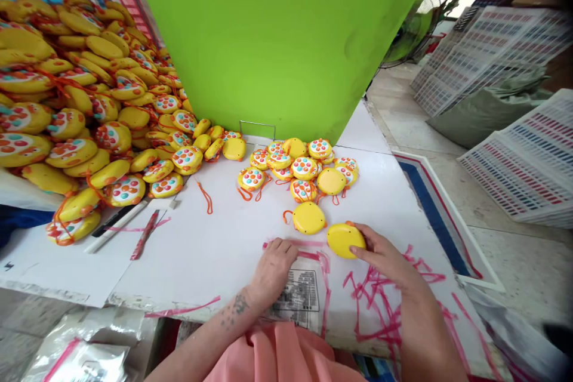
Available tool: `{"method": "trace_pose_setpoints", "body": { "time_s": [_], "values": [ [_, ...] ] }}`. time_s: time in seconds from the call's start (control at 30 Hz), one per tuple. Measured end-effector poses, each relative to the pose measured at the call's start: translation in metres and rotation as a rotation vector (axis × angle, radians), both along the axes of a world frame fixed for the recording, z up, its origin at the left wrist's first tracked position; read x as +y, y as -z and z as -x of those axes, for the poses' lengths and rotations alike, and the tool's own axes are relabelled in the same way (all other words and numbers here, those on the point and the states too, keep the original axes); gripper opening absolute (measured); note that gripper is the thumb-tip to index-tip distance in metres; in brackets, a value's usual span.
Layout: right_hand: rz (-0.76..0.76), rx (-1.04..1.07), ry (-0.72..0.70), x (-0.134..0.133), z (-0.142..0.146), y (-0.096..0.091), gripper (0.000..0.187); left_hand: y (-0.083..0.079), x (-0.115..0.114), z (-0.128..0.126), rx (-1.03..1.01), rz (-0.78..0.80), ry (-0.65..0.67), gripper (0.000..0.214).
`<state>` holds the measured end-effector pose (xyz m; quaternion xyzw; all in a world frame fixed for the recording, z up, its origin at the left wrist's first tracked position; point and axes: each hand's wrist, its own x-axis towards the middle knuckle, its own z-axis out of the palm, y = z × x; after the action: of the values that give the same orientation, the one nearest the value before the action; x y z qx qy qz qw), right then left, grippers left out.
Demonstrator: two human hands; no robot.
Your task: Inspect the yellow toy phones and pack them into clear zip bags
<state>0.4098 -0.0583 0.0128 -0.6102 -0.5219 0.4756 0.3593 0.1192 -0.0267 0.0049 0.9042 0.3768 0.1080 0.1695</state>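
My right hand (pixel 376 250) grips a yellow oval toy (pixel 344 241) at its right side, plain back facing up. My left hand (pixel 276 262) is closed with curled fingers at the top left corner of a clear plastic bag (pixel 301 292) with a printed label and pink edging; the fingertips are partly hidden. Just beyond my hands lies another yellow toy (pixel 308 218), back up, with an orange cord loop. Farther back sits a cluster of the same toys (pixel 305 168), several showing white faces with coloured buttons.
A large heap of these toys (pixel 80 89) fills the left side. A green panel (pixel 277 42) stands behind the white table (pixel 215 250). Pink strips (pixel 380 310) lie at right, a red-handled cutter (pixel 144 236) and an orange cord (pixel 205 198) at left. Crates (pixel 528 161) stand on the floor.
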Motion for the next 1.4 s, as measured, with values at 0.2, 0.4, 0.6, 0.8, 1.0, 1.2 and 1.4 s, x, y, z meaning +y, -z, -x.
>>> {"method": "trace_pose_setpoints", "body": {
  "time_s": [0.2, 0.4, 0.6, 0.8, 1.0, 1.2, 1.4],
  "values": [
    [-0.089, 0.087, 0.056, 0.022, 0.032, -0.012, 0.053, 0.013, -0.016, -0.009, -0.067, -0.027, -0.006, 0.017],
    [-0.459, 0.276, 0.567, 0.042, 0.043, -0.032, 0.059, 0.01, -0.015, -0.002, -0.054, -0.053, 0.026, 0.019],
    [-0.354, 0.397, 0.525, 0.023, 0.031, -0.033, 0.052, -0.011, 0.001, 0.004, 0.043, -0.029, 0.072, 0.013],
    [-0.486, 0.503, 0.724, 0.019, 0.027, -0.038, 0.052, -0.012, 0.003, 0.003, 0.056, -0.033, 0.061, 0.017],
    [-0.36, 0.283, 0.596, 0.01, 0.03, -0.042, 0.05, 0.013, -0.007, 0.004, -0.196, -0.031, -0.121, 0.037],
    [-0.076, 0.253, -0.068, -0.003, 0.051, -0.041, 0.042, 0.019, -0.012, 0.006, -0.297, -0.066, -0.124, 0.058],
    [-0.11, 0.26, 0.038, 0.02, 0.077, -0.014, 0.049, 0.017, -0.01, 0.003, -0.206, -0.107, -0.05, 0.02]
  ]
}}
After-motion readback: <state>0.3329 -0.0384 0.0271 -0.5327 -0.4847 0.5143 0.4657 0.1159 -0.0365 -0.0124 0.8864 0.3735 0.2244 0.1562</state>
